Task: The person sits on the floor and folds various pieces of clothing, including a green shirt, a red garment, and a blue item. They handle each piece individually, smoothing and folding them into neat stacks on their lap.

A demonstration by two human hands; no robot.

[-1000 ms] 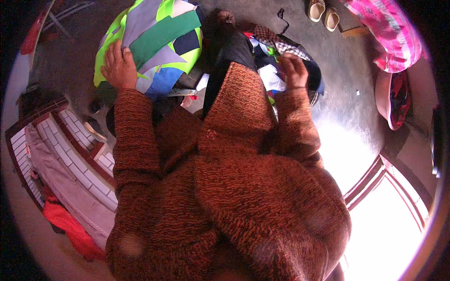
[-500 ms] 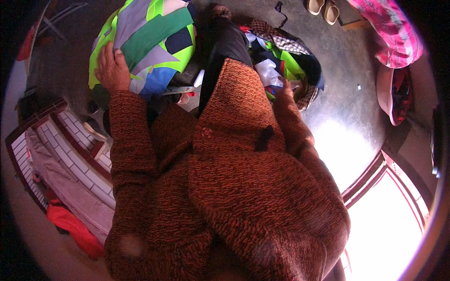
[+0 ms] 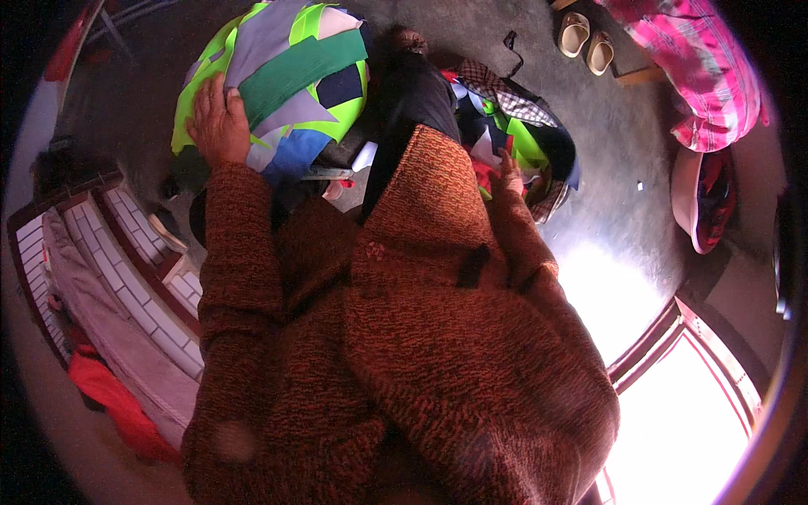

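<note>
My left hand [image 3: 218,122] lies flat with spread fingers on a patchwork cloth [image 3: 286,71] of neon green, dark green, grey and blue pieces, at the upper left. My right hand [image 3: 507,172] is mostly hidden behind my rust-coloured knitted sleeve; only a bit of it shows, down among a heap of mixed fabric scraps [image 3: 513,135] at the upper middle. Whether it grips anything there is hidden. My rust-coloured knitted coat [image 3: 404,353] fills the middle of the view.
A pair of pale slippers [image 3: 587,44] stands on the grey floor at the top. A pink checked cloth [image 3: 699,67] hangs at the upper right above a pink basin [image 3: 686,198]. A white-tiled ledge [image 3: 109,278] with red cloth [image 3: 109,396] runs along the left. A bright doorway [image 3: 682,404] lies at the lower right.
My right hand has dropped from above the scrap heap down into it and slipped behind my sleeve. My left hand stays on the patchwork cloth, which shifted slightly.
</note>
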